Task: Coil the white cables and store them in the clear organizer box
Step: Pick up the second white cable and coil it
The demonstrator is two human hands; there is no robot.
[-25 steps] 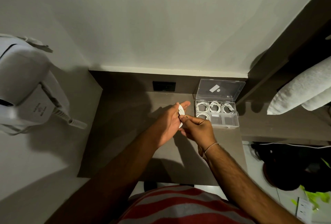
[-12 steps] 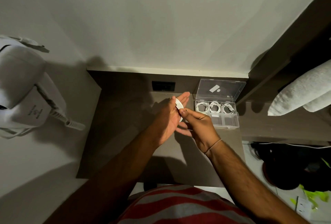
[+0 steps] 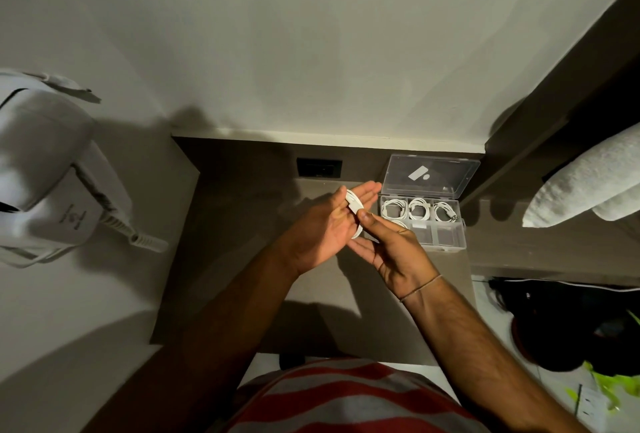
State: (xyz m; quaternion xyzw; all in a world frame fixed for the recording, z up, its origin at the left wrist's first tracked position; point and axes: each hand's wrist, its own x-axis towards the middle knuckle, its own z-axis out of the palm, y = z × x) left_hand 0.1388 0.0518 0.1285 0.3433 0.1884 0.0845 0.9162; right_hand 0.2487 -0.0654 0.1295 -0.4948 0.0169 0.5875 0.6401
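Note:
A white cable (image 3: 354, 208) is wound in loops around the fingers of my left hand (image 3: 323, 228), which is held palm-up with fingers stretched out over the brown desk (image 3: 235, 259). My right hand (image 3: 391, 247) pinches the cable against the left palm with thumb and forefinger. Just right of both hands stands the clear organizer box (image 3: 448, 236) with its lid (image 3: 431, 175) tipped open against the wall. Three coiled white cables (image 3: 419, 209) fill its back row. A fourth coil peeks out behind my right hand in the front row.
A white wall-mounted hair dryer (image 3: 41, 169) with a coiled cord hangs at the left. A dark socket plate (image 3: 319, 167) sits in the desk's back panel. Rolled white towels (image 3: 588, 179) lie on a shelf at the right, and a dark bag (image 3: 568, 321) sits below.
Both hands have lifted slightly and shifted toward the wall. The left fingers have straightened out and the right hand has moved along the loops, still on the cable.

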